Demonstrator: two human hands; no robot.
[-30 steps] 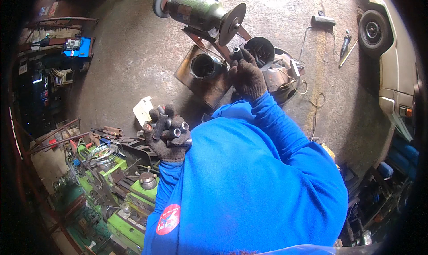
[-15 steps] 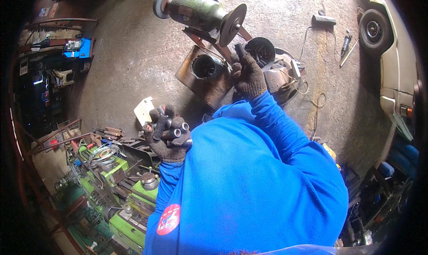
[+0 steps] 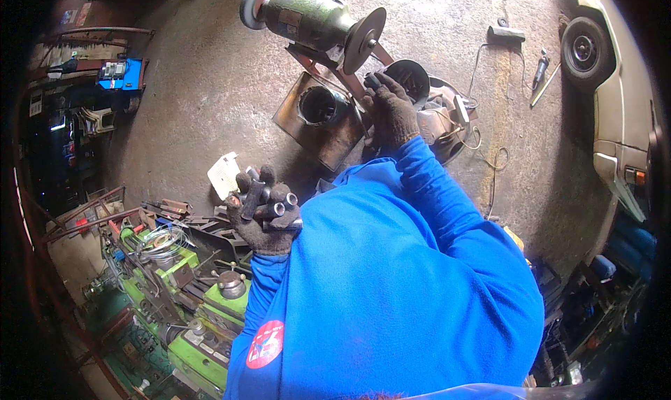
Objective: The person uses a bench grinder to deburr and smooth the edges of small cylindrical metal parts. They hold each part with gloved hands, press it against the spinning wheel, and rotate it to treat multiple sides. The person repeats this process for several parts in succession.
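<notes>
My left hand, in a dark work glove, is closed around several short metal tubes, whose open round ends face up and to the right. My right hand, gloved the same way, is closed with a short dark piece at its fingertips, which looks like another tube and is partly hidden. That hand is beside a round can with dark pieces inside. To its left, a second can also holds dark pieces and stands on a rusty metal plate.
A green bench grinder with two wheels stands on a brown stand beyond the cans. At lower left is a green lathe-like machine. Cables and an angle grinder lie right, by a parked vehicle.
My right hand has turned and its fingers have drawn over the dark piece, which stuck up more clearly before. The left hand keeps its tubes in nearly the same place.
</notes>
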